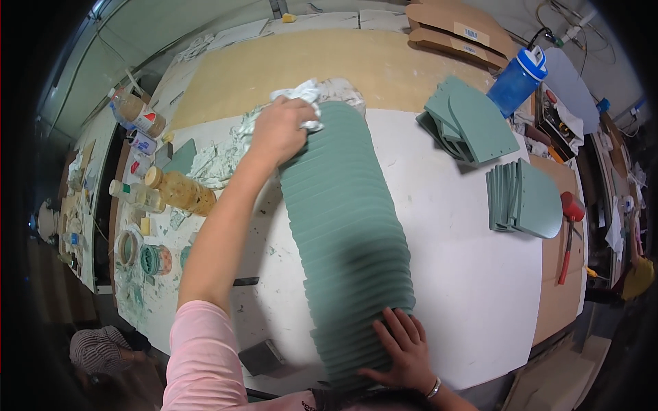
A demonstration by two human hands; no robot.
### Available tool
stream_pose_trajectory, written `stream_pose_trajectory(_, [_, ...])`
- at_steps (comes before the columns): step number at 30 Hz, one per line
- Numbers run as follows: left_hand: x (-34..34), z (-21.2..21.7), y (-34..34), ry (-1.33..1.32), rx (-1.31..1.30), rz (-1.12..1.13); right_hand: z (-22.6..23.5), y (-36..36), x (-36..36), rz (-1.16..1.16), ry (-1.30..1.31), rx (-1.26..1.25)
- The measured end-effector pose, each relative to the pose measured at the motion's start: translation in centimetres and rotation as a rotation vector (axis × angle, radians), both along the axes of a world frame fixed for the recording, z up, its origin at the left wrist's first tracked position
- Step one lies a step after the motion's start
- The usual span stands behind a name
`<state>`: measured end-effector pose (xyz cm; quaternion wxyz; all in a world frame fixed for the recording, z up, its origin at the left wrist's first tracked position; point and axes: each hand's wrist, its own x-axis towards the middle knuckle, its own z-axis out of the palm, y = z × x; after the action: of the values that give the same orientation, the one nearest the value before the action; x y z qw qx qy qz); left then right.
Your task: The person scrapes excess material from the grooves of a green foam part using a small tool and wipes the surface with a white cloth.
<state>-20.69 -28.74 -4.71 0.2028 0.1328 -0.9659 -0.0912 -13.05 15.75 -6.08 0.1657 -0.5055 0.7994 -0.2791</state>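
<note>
A long row of overlapping green panels with rounded ends [349, 205] runs from the table's near edge toward its far side. At the far end of the row, my left hand [279, 133] is closed on a crumpled white cloth [305, 92], pressed against the left edge of the panels. My right hand [403, 349] lies on the near right end of the row, fingers spread, holding nothing. More crumpled, green-stained cloth [218, 159] lies on the table left of my left hand.
Two stacks of green panels, the far stack [473, 123] and near stack [528, 198], stand at right, by a blue bottle [517, 79] and red mallet [570, 212]. Bottles, including a yellowish one [181, 193], and an open paint jar [156, 260] line the left. A dark block [260, 357] lies near.
</note>
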Motion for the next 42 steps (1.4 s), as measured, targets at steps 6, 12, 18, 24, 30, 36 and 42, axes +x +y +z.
stream_pose_trajectory(6, [1.5,0.7,-0.7,-0.090,-0.001,0.142,0.2,-0.3,0.4,0.004,0.013,-0.019])
stream_pose_trajectory(12, [0.5,1.5,-0.3,-0.170,-0.033,0.203,0.1,0.3,0.1,0.004,0.003,-0.012])
stream_pose_trajectory(18, [3.6,3.5,0.3,-0.095,0.196,0.332,0.0,-0.1,0.3,0.044,0.037,-0.010])
stream_pose_trajectory(24, [2.7,0.4,4.1,0.112,0.176,-0.238,-0.3,0.3,0.0,0.051,0.020,-0.001])
stream_pose_trajectory(30, [10.2,1.5,-0.6,-0.163,0.165,0.028,-0.1,0.2,0.3,0.046,0.023,-0.026])
stream_pose_trajectory(36, [4.8,1.9,3.1,0.140,0.180,-0.051,0.2,-0.1,0.3,0.011,-0.003,-0.027])
stream_pose_trajectory(42, [8.0,-0.1,2.3,0.039,0.228,-0.148,0.1,0.3,0.3,0.038,0.018,-0.006])
